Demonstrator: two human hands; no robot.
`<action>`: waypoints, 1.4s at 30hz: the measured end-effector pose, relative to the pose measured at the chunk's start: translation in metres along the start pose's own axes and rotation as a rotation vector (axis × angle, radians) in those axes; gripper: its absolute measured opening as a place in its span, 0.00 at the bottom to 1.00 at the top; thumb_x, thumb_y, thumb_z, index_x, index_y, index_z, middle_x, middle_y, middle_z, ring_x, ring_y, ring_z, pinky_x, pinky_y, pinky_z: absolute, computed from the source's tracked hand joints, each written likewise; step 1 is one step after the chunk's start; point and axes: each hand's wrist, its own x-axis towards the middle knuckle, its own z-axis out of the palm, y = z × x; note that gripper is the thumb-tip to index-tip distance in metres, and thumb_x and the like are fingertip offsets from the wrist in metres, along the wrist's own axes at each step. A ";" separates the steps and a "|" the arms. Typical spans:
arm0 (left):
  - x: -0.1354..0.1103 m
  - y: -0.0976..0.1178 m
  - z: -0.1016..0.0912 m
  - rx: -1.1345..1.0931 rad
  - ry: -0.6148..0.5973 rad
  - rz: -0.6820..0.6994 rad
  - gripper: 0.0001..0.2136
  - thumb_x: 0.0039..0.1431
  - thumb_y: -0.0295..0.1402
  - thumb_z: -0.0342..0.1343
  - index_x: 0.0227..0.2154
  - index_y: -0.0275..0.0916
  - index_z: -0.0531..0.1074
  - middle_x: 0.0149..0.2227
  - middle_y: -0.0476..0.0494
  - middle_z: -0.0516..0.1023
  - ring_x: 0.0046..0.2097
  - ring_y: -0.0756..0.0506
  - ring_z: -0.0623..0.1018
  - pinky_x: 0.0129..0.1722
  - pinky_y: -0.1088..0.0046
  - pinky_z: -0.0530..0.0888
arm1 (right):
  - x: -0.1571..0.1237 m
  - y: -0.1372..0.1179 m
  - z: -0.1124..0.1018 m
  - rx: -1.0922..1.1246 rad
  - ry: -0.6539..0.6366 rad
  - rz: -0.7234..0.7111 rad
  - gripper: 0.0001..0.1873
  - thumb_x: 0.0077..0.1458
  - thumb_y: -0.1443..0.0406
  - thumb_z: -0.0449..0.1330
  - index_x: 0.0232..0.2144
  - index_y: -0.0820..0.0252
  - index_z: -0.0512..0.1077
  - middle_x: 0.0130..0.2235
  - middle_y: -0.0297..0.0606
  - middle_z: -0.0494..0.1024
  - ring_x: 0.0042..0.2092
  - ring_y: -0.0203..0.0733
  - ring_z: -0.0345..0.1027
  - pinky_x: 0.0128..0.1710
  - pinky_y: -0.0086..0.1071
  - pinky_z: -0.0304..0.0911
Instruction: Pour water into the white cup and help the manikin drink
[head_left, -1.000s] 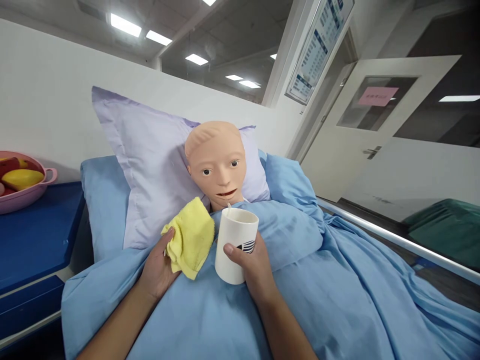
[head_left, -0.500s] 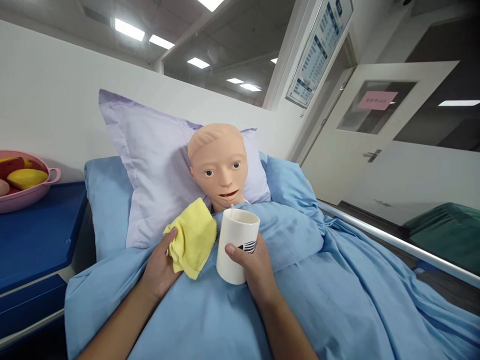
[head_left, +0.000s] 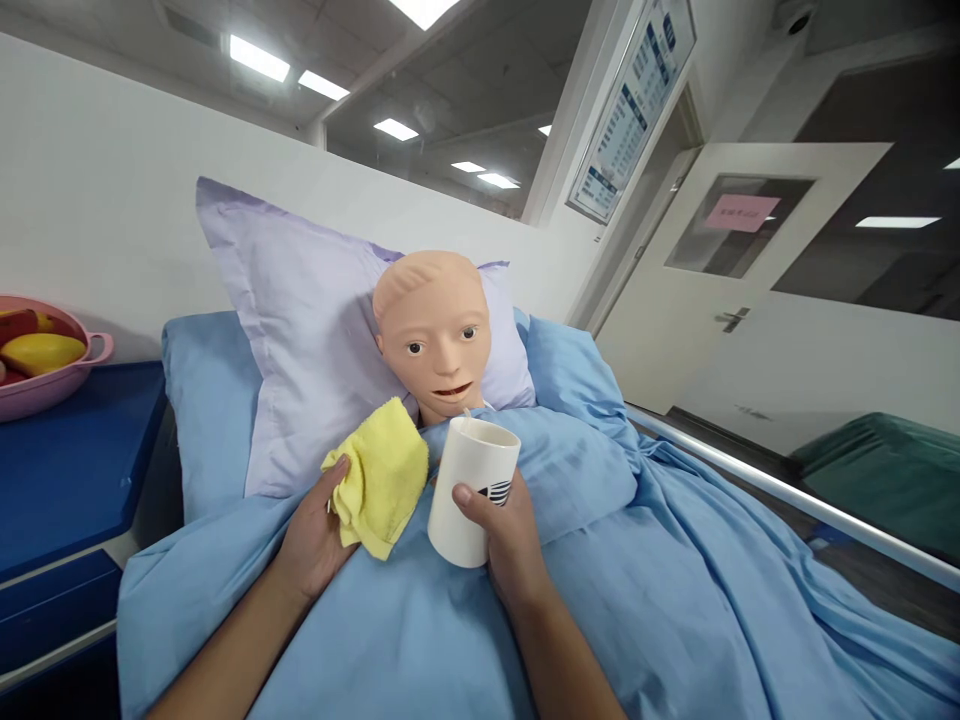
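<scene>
A yellow cloth (head_left: 382, 480) is pinched in my left hand (head_left: 316, 540), its thumb on top and the other fingers mostly hidden beneath. My right hand (head_left: 514, 545) grips a white mug (head_left: 461, 500) with a striped dark print, thumb across its side. The mug tilts slightly, and a thin pale stick or straw (head_left: 466, 412) pokes over its far rim. What is inside the mug cannot be made out. Just beyond both hands, a mannequin (head_left: 435, 320) rests its head on a lilac pillow (head_left: 307, 350), mouth slightly parted. Cloth and mug are both apart from its face.
A blue quilt (head_left: 645, 620) covers the bed below my hands. To the left, a blue-topped cabinet (head_left: 75, 460) carries a pink basin (head_left: 45, 395) with fruit-like items. A metal bed rail (head_left: 787, 495) runs along the right side. An open door (head_left: 675, 300) stands behind it.
The camera view has shifted slightly. Both hands keep hold of the cloth and the mug, and the mug leans a little more to the right at its top.
</scene>
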 end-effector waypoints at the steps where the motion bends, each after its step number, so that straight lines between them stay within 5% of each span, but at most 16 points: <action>1: 0.000 0.000 0.000 0.000 -0.003 -0.003 0.22 0.66 0.28 0.50 0.63 0.35 0.62 0.49 0.36 0.81 0.50 0.41 0.80 0.57 0.64 0.74 | 0.000 -0.001 0.001 0.002 0.014 -0.003 0.33 0.41 0.54 0.73 0.49 0.55 0.71 0.37 0.34 0.79 0.34 0.41 0.71 0.31 0.33 0.69; 10: -0.002 0.002 0.006 0.006 0.065 0.009 0.22 0.67 0.27 0.50 0.62 0.35 0.64 0.48 0.37 0.82 0.50 0.41 0.81 0.58 0.64 0.73 | -0.001 0.000 -0.002 -0.042 -0.036 -0.035 0.23 0.44 0.55 0.73 0.41 0.54 0.72 0.39 0.32 0.78 0.35 0.38 0.70 0.33 0.31 0.69; 42: -0.005 0.001 0.008 0.035 0.057 0.018 0.23 0.66 0.27 0.49 0.63 0.35 0.62 0.47 0.37 0.82 0.49 0.41 0.81 0.57 0.65 0.75 | 0.000 0.000 0.000 -0.058 -0.023 -0.058 0.28 0.43 0.55 0.74 0.46 0.53 0.72 0.36 0.31 0.78 0.37 0.40 0.71 0.33 0.31 0.68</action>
